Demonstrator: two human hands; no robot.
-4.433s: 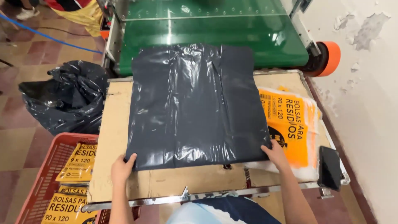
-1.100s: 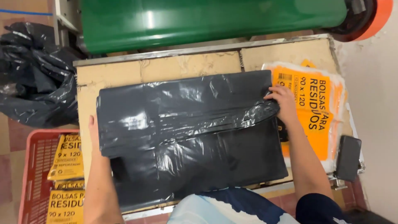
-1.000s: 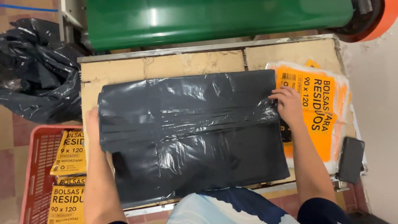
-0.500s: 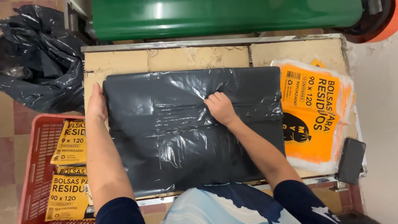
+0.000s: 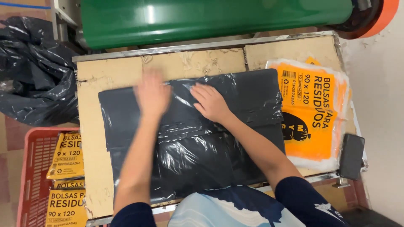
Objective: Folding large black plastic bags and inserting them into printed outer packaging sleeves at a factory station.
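1. Black plastic bag stack (image 5: 198,138), head view: folded flat on the cardboard-topped table (image 5: 92,138), filling the centre of the board, its long edges running 9 to 3 o'clock.
2. Left hand (image 5: 152,94): blurred, fingers spread, palm down on the upper fold toward 10 o'clock of the stack. It grips nothing.
3. Right hand (image 5: 210,102): flat and open, palm pressing the plastic just at 3 o'clock of the left hand, close but apart. It holds nothing either.
4. Judgement on the step: flattening the fold. Best done by sweeping both palms outward from the middle toward 9 and 3 o'clock, driving air out. Even pressure, so the slick layers do not slide or crease. Keep the far edge square to the cardboard.
5. Orange printed packets (image 5: 313,111): a stack of flat rectangular sleeves at 3 o'clock of the bags, orange with black lettering and a dark round emblem, white edges showing beneath. The bag's right edge overlaps them slightly.
6. Red crate (image 5: 31,168): at 8 o'clock, beside the table, holding yellow-orange packets (image 5: 67,157) with black lettering, lying flat.
7. Dark phone-like slab (image 5: 351,156): at 4 o'clock on the table corner.
8. Green roller (image 5: 210,19): at 12 o'clock, with an orange end cap (image 5: 385,17) at 1 o'clock.
9. Loose black plastic heap (image 5: 35,80): at 10 o'clock, on the floor.
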